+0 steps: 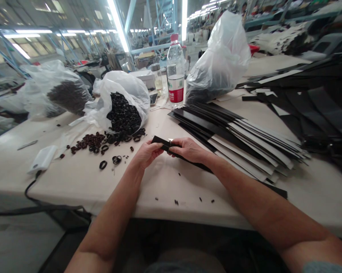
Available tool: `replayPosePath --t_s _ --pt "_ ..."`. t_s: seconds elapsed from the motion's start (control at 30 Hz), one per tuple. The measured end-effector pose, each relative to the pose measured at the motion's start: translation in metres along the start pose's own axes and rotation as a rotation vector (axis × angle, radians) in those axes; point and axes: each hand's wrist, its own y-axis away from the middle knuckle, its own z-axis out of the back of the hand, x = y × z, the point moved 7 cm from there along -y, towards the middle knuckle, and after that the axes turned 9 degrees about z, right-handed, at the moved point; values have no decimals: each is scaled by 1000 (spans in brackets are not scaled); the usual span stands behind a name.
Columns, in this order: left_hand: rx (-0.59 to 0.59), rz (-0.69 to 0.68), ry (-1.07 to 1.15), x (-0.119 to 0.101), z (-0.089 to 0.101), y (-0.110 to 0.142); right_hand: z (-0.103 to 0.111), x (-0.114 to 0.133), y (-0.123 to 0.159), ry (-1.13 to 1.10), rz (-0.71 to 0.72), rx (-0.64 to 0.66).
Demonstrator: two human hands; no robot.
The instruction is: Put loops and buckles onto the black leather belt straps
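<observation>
A black strap (157, 140) is held level over the table, its near end at the left, the rest running right beneath my right forearm. My left hand (147, 154) is closed on that end, thumb on top. Close beside it, my right hand (189, 149) pinches the strap. A small bright pointed tip (170, 140) shows at the right fingertips; what it belongs to is hidden. Left of my hands lie black rings (103, 165) that look like strap loops, and small dark red-brown pieces (88, 143). Several tiny dark bits (176, 202) are scattered near the front edge.
A plastic bag (137, 89) spills black loops onto the table (82, 185). Behind stand a bottle (175, 76), a small jar (157, 79) and more bags (219, 57). Stacked black-and-white strips (245, 140) lie right, dark straps (327, 110) beyond. A white corded device (42, 159) sits left.
</observation>
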Motion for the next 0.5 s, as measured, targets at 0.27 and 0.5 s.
replayPosePath --t_s 0.27,0.5 --pt "-216 -480 -623 -20 1 3 0 -6 -1 138 -47 -12" --pt "-389 -533 -1043 -25 -13 17 0 -6 0 325 -85 -56"
